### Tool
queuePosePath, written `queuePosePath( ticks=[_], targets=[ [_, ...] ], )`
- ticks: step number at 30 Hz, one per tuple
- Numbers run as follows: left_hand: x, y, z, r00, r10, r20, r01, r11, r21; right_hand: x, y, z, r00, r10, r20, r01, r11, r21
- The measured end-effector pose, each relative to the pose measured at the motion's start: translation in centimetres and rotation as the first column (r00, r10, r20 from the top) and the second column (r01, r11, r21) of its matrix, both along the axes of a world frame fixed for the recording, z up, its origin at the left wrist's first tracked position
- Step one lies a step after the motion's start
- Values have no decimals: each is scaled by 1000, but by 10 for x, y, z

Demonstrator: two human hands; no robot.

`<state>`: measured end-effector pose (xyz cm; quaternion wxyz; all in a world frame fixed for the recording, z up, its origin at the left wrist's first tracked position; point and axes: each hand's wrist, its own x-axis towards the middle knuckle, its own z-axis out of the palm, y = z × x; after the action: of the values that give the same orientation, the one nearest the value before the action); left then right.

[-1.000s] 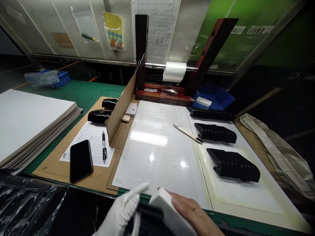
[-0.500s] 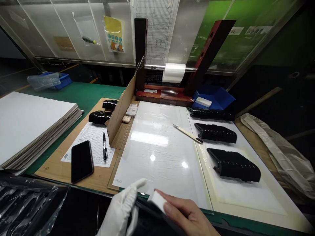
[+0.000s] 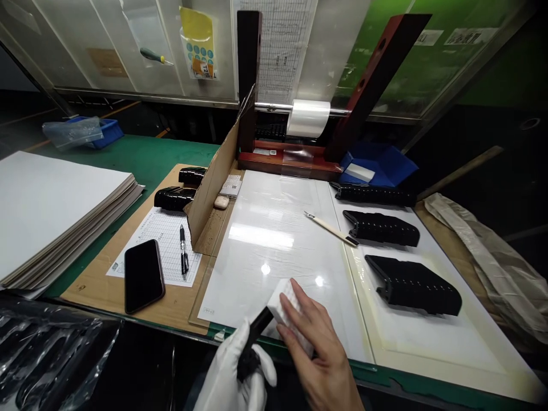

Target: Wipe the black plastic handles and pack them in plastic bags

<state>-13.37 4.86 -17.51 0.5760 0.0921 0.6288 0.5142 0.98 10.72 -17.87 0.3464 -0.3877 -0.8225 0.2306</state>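
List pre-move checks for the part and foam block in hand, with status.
1. Left gloved hand grips black ribbed part: ok.
2. Right hand gloved: not ok, it is bare.
3. White foam block held against the part: ok.
4. Craft knife out of both hands: ok, it lies on the white sheet.
5. Part's surface free of dust: cannot tell, too small to see.

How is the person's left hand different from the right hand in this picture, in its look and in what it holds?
The left hand wears a white glove, but the right hand is bare. The left hand grips a black part, while the right hand holds a white foam block with its fingers spread over it. Both hands are close together, and the block touches the part.
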Motion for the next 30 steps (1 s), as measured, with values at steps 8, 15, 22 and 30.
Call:
queuePosePath(
  ticks=[8,15,22,30],
  targets=[
    [7,-16,-15,974,48,-222,-29,996,88,11,16,6,970,107,219,-156,962,224],
    [-4,-23,-18,967,3,-254,4,1000,27,12,21,6,974,96,204,-131,978,164],
    [-5,-24,-19,969,-7,-248,10,1000,12,14,19,5,976,120,183,-142,984,111],
    [-6,-26,-20,957,27,-289,-17,999,39,20,23,9,962,239,135,-240,971,-11]
  ],
)
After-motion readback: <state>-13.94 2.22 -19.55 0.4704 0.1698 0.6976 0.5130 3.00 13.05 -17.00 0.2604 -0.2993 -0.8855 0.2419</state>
